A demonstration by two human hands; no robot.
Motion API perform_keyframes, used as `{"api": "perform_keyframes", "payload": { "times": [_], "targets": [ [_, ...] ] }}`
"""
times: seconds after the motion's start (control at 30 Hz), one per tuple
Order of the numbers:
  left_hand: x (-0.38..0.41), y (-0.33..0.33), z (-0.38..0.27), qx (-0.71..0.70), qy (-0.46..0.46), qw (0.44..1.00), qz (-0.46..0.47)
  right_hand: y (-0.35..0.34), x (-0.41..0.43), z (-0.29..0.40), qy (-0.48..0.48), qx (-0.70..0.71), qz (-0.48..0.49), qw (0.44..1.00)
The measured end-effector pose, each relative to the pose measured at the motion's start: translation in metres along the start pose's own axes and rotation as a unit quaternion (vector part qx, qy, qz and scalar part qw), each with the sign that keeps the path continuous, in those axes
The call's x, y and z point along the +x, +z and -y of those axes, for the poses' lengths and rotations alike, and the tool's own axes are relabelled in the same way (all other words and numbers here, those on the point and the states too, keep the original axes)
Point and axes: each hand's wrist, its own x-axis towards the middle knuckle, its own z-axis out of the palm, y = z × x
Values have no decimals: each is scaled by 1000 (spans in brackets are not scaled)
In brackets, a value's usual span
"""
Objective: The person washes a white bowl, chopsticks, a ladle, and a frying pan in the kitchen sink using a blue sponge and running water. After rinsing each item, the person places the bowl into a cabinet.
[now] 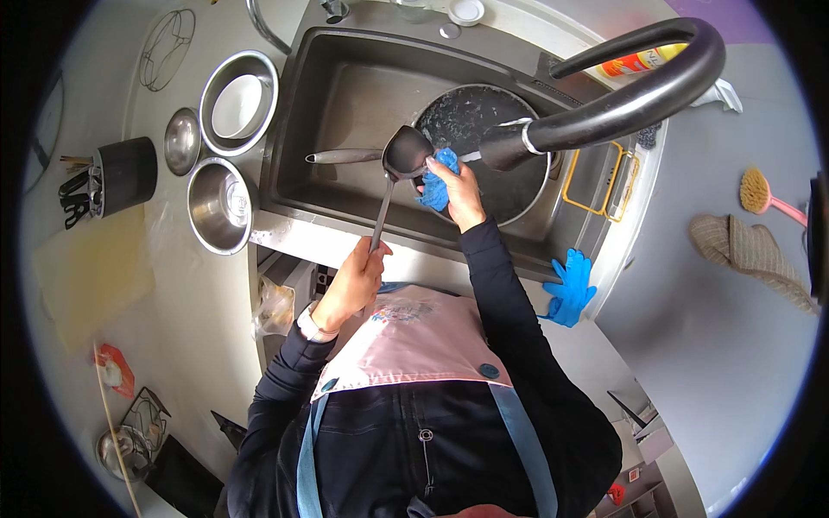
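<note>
My left hand grips the grey handle of a dark ladle at the sink's front edge. The ladle's bowl is raised over the sink, tilted, beside the rim of a dark round pan. My right hand holds a crumpled blue cloth against the right side of the bowl. The pan lies in the grey sink and has bubbly water in it. A grey handle points left from behind the ladle; its join is hidden. A thin stream leaves the black faucet beside the cloth.
Metal bowls stand left of the sink, one holding a white bowl. Farther left is a black utensil holder. A yellow wire rack and blue glove are at right, then a pink-handled brush and striped cloth.
</note>
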Motion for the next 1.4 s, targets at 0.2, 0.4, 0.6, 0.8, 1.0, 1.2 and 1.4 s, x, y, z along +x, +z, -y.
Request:
{"api": "perform_keyframes", "payload": {
  "times": [0.2,0.4,0.6,0.8,1.0,1.2,1.4],
  "targets": [
    [-12,-11,0,-64,-10,998,4,11,1,-3,-17,3,4,1000],
    [-21,-18,-8,-121,-38,991,36,16,-3,9,-37,-19,-1,999],
    [-24,-16,-12,-106,-28,993,46,23,-8,16,-67,-4,-27,997],
    [-24,-13,-17,-89,-34,994,62,22,-5,13,-114,-2,-59,992],
    [-14,-6,-22,-86,-43,994,60,-5,3,5,-155,20,-57,986],
    [2,2,-29,-101,-60,989,94,-17,4,9,-157,36,-99,982],
    [16,16,-25,-130,-78,983,102,-19,11,0,-230,-16,-182,956]
  ]
}}
